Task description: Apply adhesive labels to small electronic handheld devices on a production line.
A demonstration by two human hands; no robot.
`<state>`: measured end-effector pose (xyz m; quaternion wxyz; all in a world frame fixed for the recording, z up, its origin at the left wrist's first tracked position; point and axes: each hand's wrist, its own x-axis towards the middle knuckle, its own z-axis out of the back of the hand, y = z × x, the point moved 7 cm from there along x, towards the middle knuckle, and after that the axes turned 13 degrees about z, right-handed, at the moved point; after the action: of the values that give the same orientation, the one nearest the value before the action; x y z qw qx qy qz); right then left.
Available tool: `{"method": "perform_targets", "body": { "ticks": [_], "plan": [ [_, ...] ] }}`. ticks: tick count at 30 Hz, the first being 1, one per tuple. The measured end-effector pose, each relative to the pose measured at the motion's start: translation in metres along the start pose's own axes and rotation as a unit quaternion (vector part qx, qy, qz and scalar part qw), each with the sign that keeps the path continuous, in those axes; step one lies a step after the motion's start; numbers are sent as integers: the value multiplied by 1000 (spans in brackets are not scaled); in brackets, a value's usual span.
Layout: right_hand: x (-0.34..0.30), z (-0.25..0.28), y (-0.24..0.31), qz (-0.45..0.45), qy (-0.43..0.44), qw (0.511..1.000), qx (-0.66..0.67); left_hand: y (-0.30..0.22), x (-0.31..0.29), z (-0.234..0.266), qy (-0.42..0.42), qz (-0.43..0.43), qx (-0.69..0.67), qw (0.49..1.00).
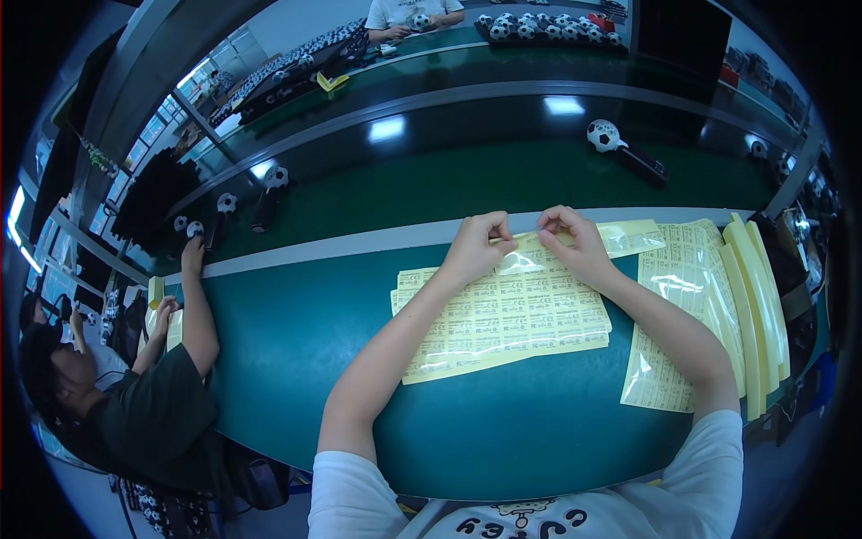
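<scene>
Over the upper edge of a stack of yellow label sheets [503,314], my two hands are close together with fingertips pinched. Between them runs a narrow yellow label strip [633,238], which reaches out to the right past my right hand. My left hand [483,244] is closed on the strip's left part. My right hand [575,242] is closed on it a little farther right, thumb against fingers. The exact grip is partly hidden by the fingers. The sheets lie flat on the green table [278,359], slightly fanned and glossy, covered with rows of small printed labels.
More label sheets [664,359] and curled yellow backing strips [759,314] lie at the right. Beyond the table edge, a green conveyor belt [377,198] carries football-topped devices [620,148]. A co-worker [153,395] sits at the left, reaching toward the belt; another person [415,18] works opposite.
</scene>
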<state>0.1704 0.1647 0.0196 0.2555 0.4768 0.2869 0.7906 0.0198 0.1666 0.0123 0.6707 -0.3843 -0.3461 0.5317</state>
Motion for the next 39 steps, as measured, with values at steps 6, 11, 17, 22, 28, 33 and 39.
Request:
{"method": "perform_targets", "body": {
  "ticks": [6, 11, 17, 22, 28, 33, 39],
  "plan": [
    [1, -1, 2, 5, 2, 1000, -4, -1, -1, 2, -1, -1, 9, 1000],
    [0, 0, 0, -10, 1, 1000, 0, -3, -4, 1, 1, 38, 11, 999],
    [0, -1, 0, -12, 4, 1000, -2, 0, -3, 0, -15, 21, 26, 999],
    [1, 0, 2, -5, 3, 1000, 1, 0, -2, 1, -4, 40, 22, 999],
    [1, 0, 4, 7, 2, 1000, -5, -1, -1, 1, -9, 14, 1, 1000],
    [1, -1, 1, 5, 3, 1000, -1, 0, 0, 1, -2, 14, -14, 1000],
    [0, -1, 0, 0, 2, 1000, -3, 4, 2, -1, 5, 13, -23, 1000]
  ]
}}
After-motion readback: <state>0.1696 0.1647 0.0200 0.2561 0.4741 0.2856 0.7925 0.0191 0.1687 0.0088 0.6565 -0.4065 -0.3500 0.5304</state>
